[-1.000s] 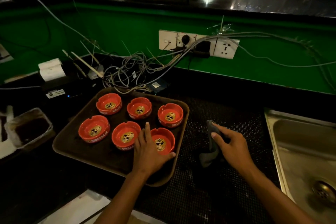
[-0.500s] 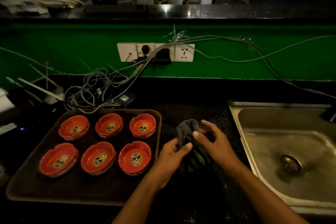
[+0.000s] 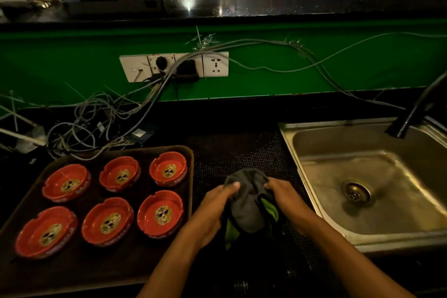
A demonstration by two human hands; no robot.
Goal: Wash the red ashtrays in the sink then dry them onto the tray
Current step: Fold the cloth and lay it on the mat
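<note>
Gripping a grey cloth (image 3: 246,203) with a green inner lining, both hands meet over the dark perforated mat (image 3: 242,150) between the tray and the sink. The left hand (image 3: 212,210) holds the cloth's left side, thumb pressed on the top fold; the right hand (image 3: 285,198) clasps its right side, fingers curled round the fabric.

To the left, a brown tray (image 3: 72,271) carries six red ashtrays in two rows of three. The far row holds the far-left ashtray (image 3: 66,182), the far-middle ashtray (image 3: 119,174) and the far-right ashtray (image 3: 168,169). The near row holds the near-left ashtray (image 3: 46,231), the near-middle ashtray (image 3: 107,221) and the near-right ashtray (image 3: 160,213). Each sits upright, apart from its neighbours, with a gold emblem in its base.

To the right lies a steel sink (image 3: 338,164) with its drain (image 3: 358,192) in view and a dark tap (image 3: 411,113) reaching over the far right corner.

Behind, a white socket strip (image 3: 174,66) is fixed to the green wall (image 3: 338,60), and a tangle of grey cables (image 3: 96,123) spills from it onto the counter beyond the tray.
</note>
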